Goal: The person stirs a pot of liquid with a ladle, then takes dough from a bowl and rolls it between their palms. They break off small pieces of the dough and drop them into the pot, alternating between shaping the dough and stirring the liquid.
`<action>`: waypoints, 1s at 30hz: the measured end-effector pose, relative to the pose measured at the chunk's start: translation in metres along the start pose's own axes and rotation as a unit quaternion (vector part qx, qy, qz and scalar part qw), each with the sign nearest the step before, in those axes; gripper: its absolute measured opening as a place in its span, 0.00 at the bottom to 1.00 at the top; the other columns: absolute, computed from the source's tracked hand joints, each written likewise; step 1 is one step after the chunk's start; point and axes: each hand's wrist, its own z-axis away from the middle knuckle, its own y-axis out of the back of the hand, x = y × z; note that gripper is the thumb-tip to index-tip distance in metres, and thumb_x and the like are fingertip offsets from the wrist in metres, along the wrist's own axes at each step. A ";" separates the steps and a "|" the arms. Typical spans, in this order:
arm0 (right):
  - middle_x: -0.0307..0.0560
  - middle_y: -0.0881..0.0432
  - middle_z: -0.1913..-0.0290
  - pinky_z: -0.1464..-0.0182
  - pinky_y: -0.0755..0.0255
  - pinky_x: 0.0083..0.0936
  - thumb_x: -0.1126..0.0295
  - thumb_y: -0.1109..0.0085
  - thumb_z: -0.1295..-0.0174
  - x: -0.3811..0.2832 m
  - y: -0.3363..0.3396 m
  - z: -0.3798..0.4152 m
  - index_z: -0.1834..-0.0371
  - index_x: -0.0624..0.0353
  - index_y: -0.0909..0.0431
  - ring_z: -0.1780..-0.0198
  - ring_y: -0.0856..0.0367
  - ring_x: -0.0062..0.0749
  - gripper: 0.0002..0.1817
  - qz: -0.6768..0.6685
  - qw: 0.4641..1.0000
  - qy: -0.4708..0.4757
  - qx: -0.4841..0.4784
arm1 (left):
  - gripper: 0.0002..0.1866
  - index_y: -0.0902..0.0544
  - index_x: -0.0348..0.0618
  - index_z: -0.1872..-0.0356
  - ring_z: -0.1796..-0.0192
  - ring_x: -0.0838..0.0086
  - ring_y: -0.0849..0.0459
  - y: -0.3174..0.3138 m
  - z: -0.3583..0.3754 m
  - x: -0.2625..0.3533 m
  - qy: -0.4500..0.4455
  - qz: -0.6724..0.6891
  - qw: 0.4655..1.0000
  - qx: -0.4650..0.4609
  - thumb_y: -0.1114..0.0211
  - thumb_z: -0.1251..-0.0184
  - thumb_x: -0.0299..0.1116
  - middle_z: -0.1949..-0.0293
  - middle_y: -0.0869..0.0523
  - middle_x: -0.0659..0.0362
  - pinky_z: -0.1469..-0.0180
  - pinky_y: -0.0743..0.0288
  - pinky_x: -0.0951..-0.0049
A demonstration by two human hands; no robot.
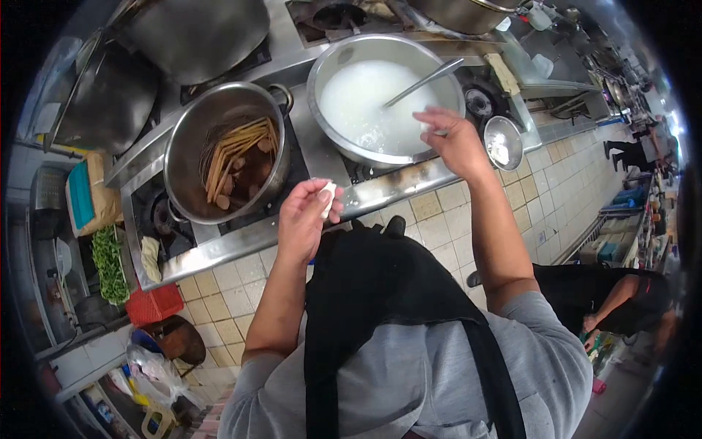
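Observation:
My left hand (301,223) is closed around a small white piece (328,199), held in front of the stove edge; its kind is not clear. My right hand (457,143) hangs over the right rim of a large metal bowl (330,132), fingers apart and slightly blurred, with nothing seen in them. Cloudy white liquid (365,99) with pale bits near its front side fills much of the bowl. A metal ladle or spoon (424,82) leans in it, handle to the upper right. Right of my right hand, a small metal bowl (503,130) contains white pieces.
A deep pot (175,164) with brown sticks and dark liquid stands on the left burner. Larger pots (194,36) sit behind it. Green vegetables (110,267) and a red basket (155,304) are at left. Another person (607,300) works at the right.

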 end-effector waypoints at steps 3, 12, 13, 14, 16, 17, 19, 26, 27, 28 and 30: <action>0.44 0.16 0.57 0.54 0.25 0.24 0.80 0.38 0.43 -0.018 -0.014 0.003 0.46 0.57 0.19 0.62 0.20 0.28 0.20 0.039 0.987 0.154 0.035 | 0.11 0.24 0.35 0.51 0.65 0.72 0.18 -0.001 -0.004 0.002 0.001 -0.007 1.000 0.004 0.40 0.32 0.26 0.60 0.17 0.52 0.66 0.23 0.75; 0.51 0.18 0.67 0.62 0.25 0.35 0.77 0.34 0.49 -0.059 -0.068 0.035 0.57 0.53 0.15 0.65 0.19 0.49 0.15 -0.029 0.949 0.274 -0.154 | 0.08 0.22 0.35 0.57 0.69 0.78 0.19 -0.005 -0.008 -0.002 0.050 -0.035 0.997 -0.051 0.35 0.36 0.24 0.66 0.16 0.56 0.70 0.25 0.79; 0.49 0.18 0.68 0.62 0.25 0.35 0.77 0.34 0.48 -0.058 -0.069 0.035 0.60 0.54 0.15 0.65 0.18 0.47 0.11 -0.041 0.950 0.270 -0.153 | 0.07 0.22 0.36 0.58 0.70 0.77 0.19 -0.005 -0.007 -0.001 0.061 -0.045 0.996 -0.055 0.36 0.35 0.25 0.67 0.16 0.56 0.70 0.26 0.79; 0.49 0.18 0.68 0.62 0.25 0.35 0.77 0.34 0.48 -0.057 -0.070 0.035 0.60 0.54 0.15 0.65 0.18 0.47 0.11 -0.040 0.950 0.269 -0.153 | 0.06 0.22 0.37 0.59 0.70 0.77 0.19 -0.005 -0.006 0.000 0.072 -0.054 0.994 -0.059 0.36 0.35 0.25 0.67 0.16 0.56 0.71 0.27 0.79; 0.49 0.18 0.69 0.63 0.25 0.34 0.76 0.34 0.47 -0.054 -0.071 0.035 0.61 0.54 0.15 0.66 0.19 0.45 0.10 -0.070 0.947 0.268 -0.161 | 0.06 0.22 0.37 0.60 0.70 0.76 0.19 -0.004 -0.007 0.000 0.075 -0.041 0.994 -0.064 0.37 0.35 0.25 0.67 0.16 0.56 0.71 0.26 0.79; 0.49 0.18 0.69 0.63 0.25 0.34 0.76 0.34 0.47 -0.051 -0.072 0.034 0.61 0.54 0.15 0.66 0.19 0.45 0.10 -0.070 0.947 0.268 -0.161 | 0.05 0.22 0.37 0.60 0.71 0.76 0.19 -0.004 -0.007 0.000 0.077 -0.029 0.994 -0.068 0.37 0.35 0.24 0.68 0.16 0.56 0.71 0.26 0.79; 0.43 0.18 0.70 0.64 0.26 0.27 0.76 0.36 0.43 -0.044 -0.070 0.032 0.60 0.57 0.16 0.68 0.19 0.33 0.08 -0.088 0.954 0.269 -0.099 | 0.05 0.22 0.37 0.60 0.71 0.76 0.19 0.000 -0.009 0.001 0.062 -0.019 0.996 -0.062 0.38 0.34 0.25 0.67 0.16 0.55 0.71 0.26 0.78; 0.36 0.19 0.69 0.65 0.28 0.16 0.72 0.41 0.34 -0.025 -0.020 0.028 0.53 0.64 0.19 0.70 0.25 0.17 0.10 -0.303 0.953 0.015 -0.010 | 0.08 0.23 0.37 0.55 0.66 0.72 0.17 0.014 -0.004 0.004 0.035 0.098 0.994 -0.035 0.39 0.33 0.25 0.61 0.16 0.52 0.65 0.23 0.73; 0.37 0.19 0.69 0.65 0.29 0.16 0.73 0.42 0.34 -0.017 -0.017 0.027 0.53 0.64 0.19 0.71 0.25 0.17 0.10 -0.325 0.946 0.013 -0.005 | 0.08 0.23 0.37 0.55 0.66 0.72 0.17 0.015 -0.003 0.003 0.037 0.098 0.994 -0.037 0.39 0.33 0.25 0.61 0.16 0.52 0.65 0.23 0.73; 0.37 0.19 0.69 0.65 0.29 0.16 0.73 0.43 0.34 -0.012 -0.014 0.026 0.52 0.63 0.19 0.72 0.26 0.18 0.10 -0.346 0.938 0.010 0.002 | 0.09 0.24 0.37 0.52 0.65 0.72 0.17 0.014 -0.002 0.001 0.029 0.099 0.994 -0.043 0.41 0.32 0.24 0.59 0.17 0.52 0.64 0.23 0.73; 0.38 0.19 0.70 0.69 0.30 0.16 0.73 0.39 0.36 -0.010 -0.011 0.026 0.57 0.64 0.19 0.74 0.26 0.18 0.08 -0.345 0.938 -0.009 0.023 | 0.11 0.25 0.37 0.50 0.64 0.71 0.18 0.015 -0.002 -0.003 0.026 0.101 0.993 -0.056 0.42 0.32 0.23 0.58 0.17 0.53 0.63 0.23 0.73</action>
